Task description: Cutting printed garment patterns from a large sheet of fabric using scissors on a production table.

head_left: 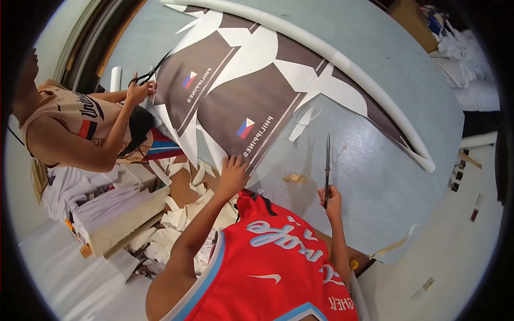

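Observation:
A large sheet of printed paper [241, 103] lies across the table, with dark brown garment-shaped panels, small flag prints and white areas between them. My left hand [234, 174] rests on its near edge, fingers spread over the lower corner of a brown panel. In my right hand [332, 199], to the right of the sheet, is a pair of scissors [327, 166] held upright by the handles, its blades pointing away from me and apart from the paper. A narrow white strip of paper [301, 125] curls at the sheet's cut edge.
To the left, a co-worker's hand [138, 92] holds black scissors [155, 69] at the sheet's left edge. A long white paper roll [342, 59] borders the far side. Paper scraps [176, 227] pile below the table's near edge, beside stacked white sheets [110, 206]. A cardboard box [409, 24] stands far right.

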`<state>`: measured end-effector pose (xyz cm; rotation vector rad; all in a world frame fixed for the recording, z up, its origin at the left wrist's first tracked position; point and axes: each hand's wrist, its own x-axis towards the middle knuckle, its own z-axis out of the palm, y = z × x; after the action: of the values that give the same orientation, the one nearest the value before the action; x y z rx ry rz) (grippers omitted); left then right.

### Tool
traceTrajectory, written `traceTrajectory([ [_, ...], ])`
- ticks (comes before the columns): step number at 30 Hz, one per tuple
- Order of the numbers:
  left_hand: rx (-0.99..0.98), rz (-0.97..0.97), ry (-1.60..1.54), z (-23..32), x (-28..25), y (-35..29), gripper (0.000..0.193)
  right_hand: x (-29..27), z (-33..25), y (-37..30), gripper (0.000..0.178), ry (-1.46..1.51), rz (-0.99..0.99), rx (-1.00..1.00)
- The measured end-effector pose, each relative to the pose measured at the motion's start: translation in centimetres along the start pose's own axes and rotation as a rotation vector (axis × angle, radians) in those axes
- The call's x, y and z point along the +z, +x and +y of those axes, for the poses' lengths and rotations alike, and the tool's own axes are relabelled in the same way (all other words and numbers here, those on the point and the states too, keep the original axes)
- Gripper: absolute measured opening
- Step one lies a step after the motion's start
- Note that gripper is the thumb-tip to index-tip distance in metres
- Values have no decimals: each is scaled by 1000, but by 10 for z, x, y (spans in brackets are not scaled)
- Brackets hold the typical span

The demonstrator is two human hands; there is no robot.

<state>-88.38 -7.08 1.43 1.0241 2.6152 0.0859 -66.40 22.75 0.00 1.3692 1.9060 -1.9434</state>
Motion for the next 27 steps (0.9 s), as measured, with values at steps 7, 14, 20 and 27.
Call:
traceTrajectory([
  [7,-152,-10,-108,33,10,19,57,-32,-29,17,30,44,-77,104],
  [14,-22,473,-643,109,-1,183,62,-55,-76,95,34,-172,-309,143],
  [20,-1,557,-338,124,7,244,64,-65,-117,162,29,-269,-421,101],
  [27,-258,528,-401,112,24,241,33,-34,-128,201,29,-258,-529,53],
])
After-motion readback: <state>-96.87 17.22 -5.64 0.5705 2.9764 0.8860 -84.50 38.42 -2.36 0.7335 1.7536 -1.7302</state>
